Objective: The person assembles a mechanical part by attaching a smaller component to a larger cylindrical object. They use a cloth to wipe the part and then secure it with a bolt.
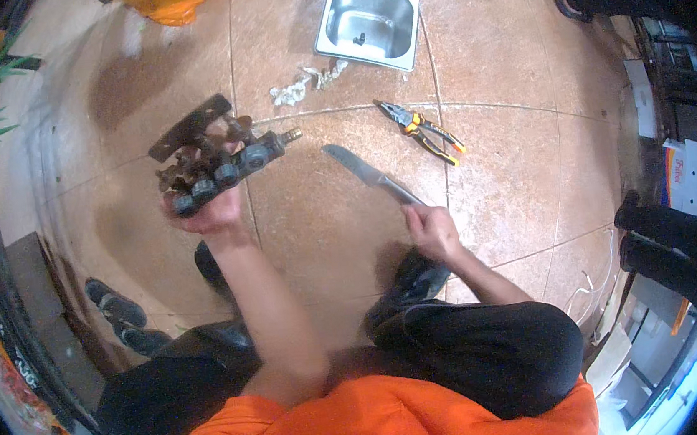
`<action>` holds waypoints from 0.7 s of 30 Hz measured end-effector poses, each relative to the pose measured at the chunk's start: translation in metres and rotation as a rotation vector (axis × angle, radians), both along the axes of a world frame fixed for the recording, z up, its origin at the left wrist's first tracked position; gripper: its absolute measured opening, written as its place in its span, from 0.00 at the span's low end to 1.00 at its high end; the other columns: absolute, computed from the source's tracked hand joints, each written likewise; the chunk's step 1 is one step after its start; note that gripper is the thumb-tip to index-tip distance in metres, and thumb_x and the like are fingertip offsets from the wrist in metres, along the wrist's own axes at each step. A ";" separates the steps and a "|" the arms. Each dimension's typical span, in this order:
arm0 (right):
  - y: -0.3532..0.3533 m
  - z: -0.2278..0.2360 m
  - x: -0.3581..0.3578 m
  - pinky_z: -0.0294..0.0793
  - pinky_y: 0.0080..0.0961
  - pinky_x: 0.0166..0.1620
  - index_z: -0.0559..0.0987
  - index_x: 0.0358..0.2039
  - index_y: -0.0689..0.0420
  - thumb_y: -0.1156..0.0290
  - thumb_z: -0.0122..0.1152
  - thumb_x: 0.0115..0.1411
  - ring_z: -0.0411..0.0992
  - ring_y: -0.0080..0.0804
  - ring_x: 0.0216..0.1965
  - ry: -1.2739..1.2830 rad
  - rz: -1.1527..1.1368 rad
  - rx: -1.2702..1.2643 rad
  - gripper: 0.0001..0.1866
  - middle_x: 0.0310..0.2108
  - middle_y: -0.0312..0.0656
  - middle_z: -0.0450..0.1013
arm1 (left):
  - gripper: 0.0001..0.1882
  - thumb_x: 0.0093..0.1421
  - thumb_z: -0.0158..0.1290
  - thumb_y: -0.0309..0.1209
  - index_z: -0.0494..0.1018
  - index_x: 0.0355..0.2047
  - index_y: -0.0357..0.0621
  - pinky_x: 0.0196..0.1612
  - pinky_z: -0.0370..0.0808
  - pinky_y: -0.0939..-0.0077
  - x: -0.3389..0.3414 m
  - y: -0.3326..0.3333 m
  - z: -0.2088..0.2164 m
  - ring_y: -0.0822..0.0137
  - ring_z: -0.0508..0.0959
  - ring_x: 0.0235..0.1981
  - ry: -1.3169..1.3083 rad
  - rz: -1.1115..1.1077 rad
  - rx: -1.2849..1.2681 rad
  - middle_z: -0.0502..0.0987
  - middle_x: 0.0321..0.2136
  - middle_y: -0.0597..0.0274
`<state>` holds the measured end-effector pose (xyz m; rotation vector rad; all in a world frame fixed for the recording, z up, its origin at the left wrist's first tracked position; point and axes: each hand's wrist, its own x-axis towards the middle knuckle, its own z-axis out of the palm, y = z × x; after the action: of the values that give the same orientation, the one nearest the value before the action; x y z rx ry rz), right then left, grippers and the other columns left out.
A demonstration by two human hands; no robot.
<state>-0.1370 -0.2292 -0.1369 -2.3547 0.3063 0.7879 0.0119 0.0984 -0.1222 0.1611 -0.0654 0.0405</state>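
Observation:
My left hand (pixel 218 211) grips a dark, grimy metal assembly (pixel 227 175) from below, holding it up off the floor. It has a row of round caps, rusty brackets, a flat dark bar along one side and a ribbed brass hose fitting at its right end. In my right hand (pixel 434 231), closed round its handle, is a metal knife (pixel 353 165) whose blade points up and left toward the assembly, apart from it. Combination pliers (pixel 421 129) with yellow and black handles lie on the floor beyond the knife, jaws toward the upper left.
A rectangular steel pan (pixel 363 60) holding a small dark piece (pixel 360 38) stands ahead on the tiled floor (pixel 512 176). Crumpled whitish scraps (pixel 290 95) lie beside it. Dark sandals (pixel 127 316) are at left, an orange bag (pixel 173 1) farther off, and a thin white cable (pixel 588 288) at right.

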 end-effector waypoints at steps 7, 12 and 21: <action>0.022 0.041 0.033 0.71 0.40 0.50 0.78 0.44 0.58 0.63 0.57 0.62 0.73 0.52 0.46 -0.531 0.420 0.065 0.14 0.47 0.55 0.74 | 0.32 0.46 0.46 0.40 0.72 0.52 0.39 0.61 0.60 0.28 0.004 -0.032 -0.031 0.40 0.69 0.57 0.452 -0.165 0.133 0.72 0.54 0.45; -0.026 0.139 0.079 0.69 0.34 0.54 0.72 0.55 0.57 0.66 0.58 0.61 0.69 0.46 0.55 -0.514 0.145 0.364 0.22 0.52 0.53 0.72 | 0.37 0.47 0.45 0.43 0.65 0.57 0.35 0.59 0.59 0.24 0.001 -0.067 -0.040 0.36 0.67 0.59 0.445 -0.242 0.289 0.69 0.57 0.41; -0.064 0.189 0.104 0.69 0.34 0.54 0.73 0.53 0.57 0.67 0.56 0.61 0.70 0.44 0.53 -0.684 0.160 0.169 0.19 0.50 0.52 0.73 | 0.38 0.50 0.42 0.46 0.65 0.60 0.37 0.50 0.75 0.41 -0.006 -0.088 -0.023 0.46 0.76 0.51 0.300 -0.331 0.336 0.73 0.53 0.45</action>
<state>-0.0329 -0.2927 0.0522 -2.3423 -0.2327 0.0380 0.0060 0.0102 -0.1451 0.4882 0.2022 -0.3268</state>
